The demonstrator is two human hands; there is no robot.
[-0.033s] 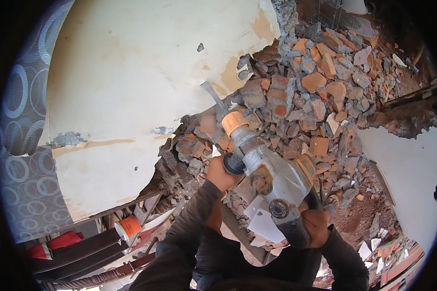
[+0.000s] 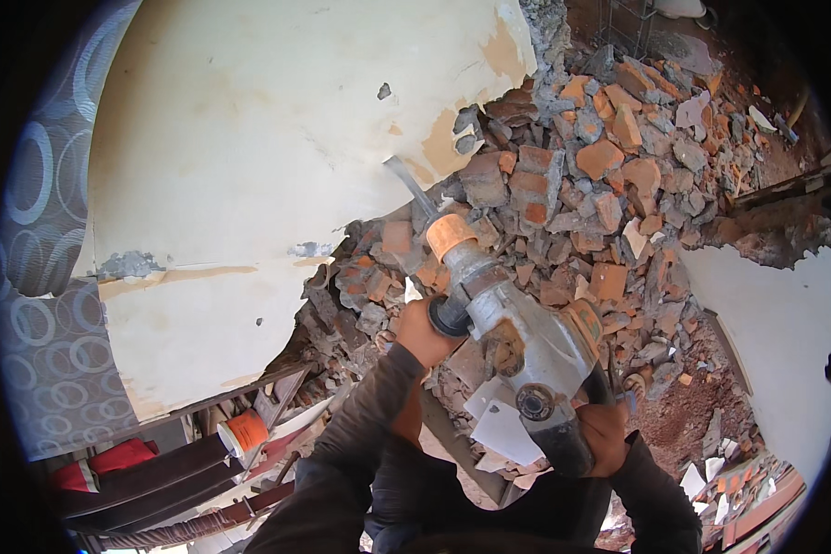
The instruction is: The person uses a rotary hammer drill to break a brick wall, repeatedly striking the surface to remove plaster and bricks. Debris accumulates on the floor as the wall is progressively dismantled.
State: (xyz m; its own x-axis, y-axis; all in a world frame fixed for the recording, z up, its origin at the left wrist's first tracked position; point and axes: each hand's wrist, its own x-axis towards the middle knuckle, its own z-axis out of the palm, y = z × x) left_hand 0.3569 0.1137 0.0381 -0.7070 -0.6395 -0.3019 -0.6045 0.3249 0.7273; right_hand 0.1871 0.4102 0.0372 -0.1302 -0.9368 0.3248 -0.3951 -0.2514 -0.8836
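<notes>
A grey demolition hammer [image 2: 517,323] with an orange collar is held slantwise, its flat chisel [image 2: 410,186] pointing up and left. The chisel's tip lies over the cream plastered wall [image 2: 268,129], close to its broken edge; whether it touches cannot be told. My left hand [image 2: 425,334] is wrapped round the side handle near the front of the tool. My right hand [image 2: 604,436] grips the black rear handle [image 2: 563,445], its fingers partly hidden behind it. Broken bricks and mortar [image 2: 535,189] lie beyond and right of the tool.
At the lower left are an orange and white bucket [image 2: 244,432], a red cloth [image 2: 125,457] and dark planks [image 2: 152,485]. Patterned sheeting [image 2: 51,351] covers the far left. A pale wall piece [image 2: 776,323] stands right; reddish soil [image 2: 683,415] lies beside it.
The hammer and both hands have shifted very slightly right and down in view. The grip on both handles is unchanged.
</notes>
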